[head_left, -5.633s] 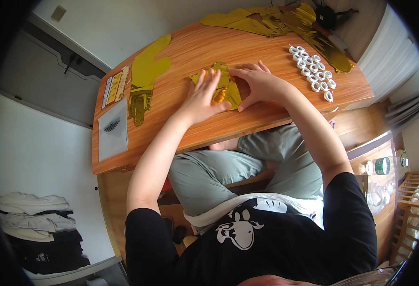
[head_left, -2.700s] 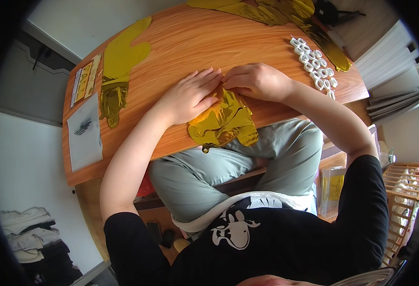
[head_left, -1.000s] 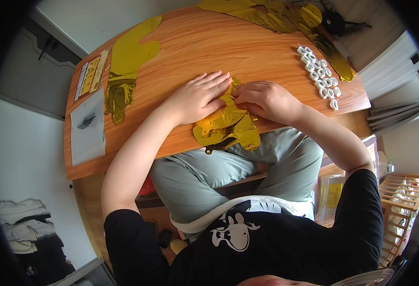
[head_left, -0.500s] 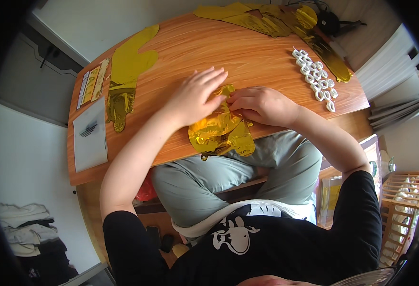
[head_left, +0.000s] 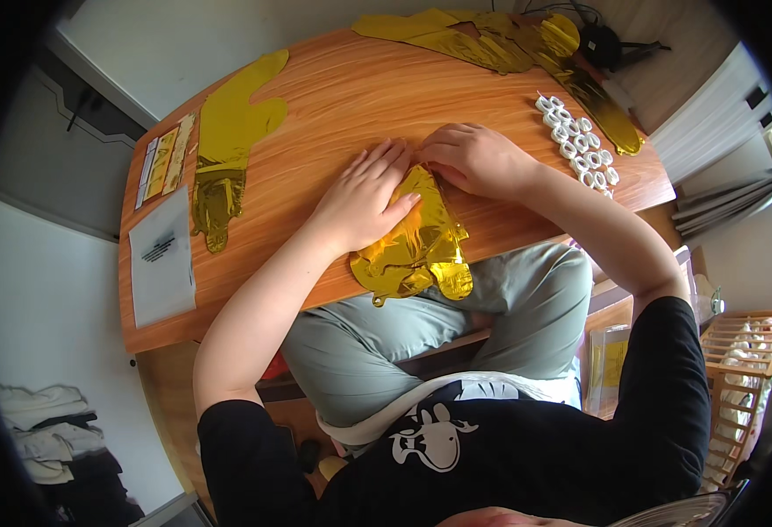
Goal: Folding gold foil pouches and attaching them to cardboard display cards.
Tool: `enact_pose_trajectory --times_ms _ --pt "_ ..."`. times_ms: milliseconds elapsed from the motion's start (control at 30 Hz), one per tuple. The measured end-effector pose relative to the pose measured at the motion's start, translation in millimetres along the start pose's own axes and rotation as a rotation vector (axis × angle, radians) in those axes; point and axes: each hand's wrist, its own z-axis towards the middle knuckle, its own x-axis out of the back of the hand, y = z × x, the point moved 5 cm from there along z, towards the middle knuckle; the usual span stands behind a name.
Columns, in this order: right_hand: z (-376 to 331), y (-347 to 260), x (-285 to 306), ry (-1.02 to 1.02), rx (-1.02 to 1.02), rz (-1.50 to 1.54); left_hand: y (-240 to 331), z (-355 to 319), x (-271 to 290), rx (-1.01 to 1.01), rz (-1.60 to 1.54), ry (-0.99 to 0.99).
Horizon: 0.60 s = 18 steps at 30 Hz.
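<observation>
A crinkled gold foil balloon, flat and without air, lies at the table's near edge. Its lower lobes hang over the edge by my lap. My left hand rests on its left side, fingers stretched out and thumb laid across the foil. At the far, narrow end of the balloon, my right hand has its fingers bent and pressed together on the foil tip. The fingertips partly hide that tip.
Flat gold foil balloons lie at the table's left and back right. Several white ribbon rolls sit on the right. A whitish plastic pouch and printed strips are at far left. A black object with cables stands behind.
My right hand has moved farther from me, to the balloon's far tip. More of the balloon's upper part shows, drawn out longer. My left hand has slid slightly nearer, staying on the foil.
</observation>
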Motion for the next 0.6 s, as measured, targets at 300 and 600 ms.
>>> enact_pose_trajectory --times_ms 300,600 --pt "5.8 5.6 3.7 -0.009 0.464 -0.36 -0.9 -0.1 3.4 -0.025 -0.071 0.031" --pt "10.2 3.4 5.5 0.012 0.643 -0.407 0.4 1.1 3.8 -0.024 -0.068 0.03"
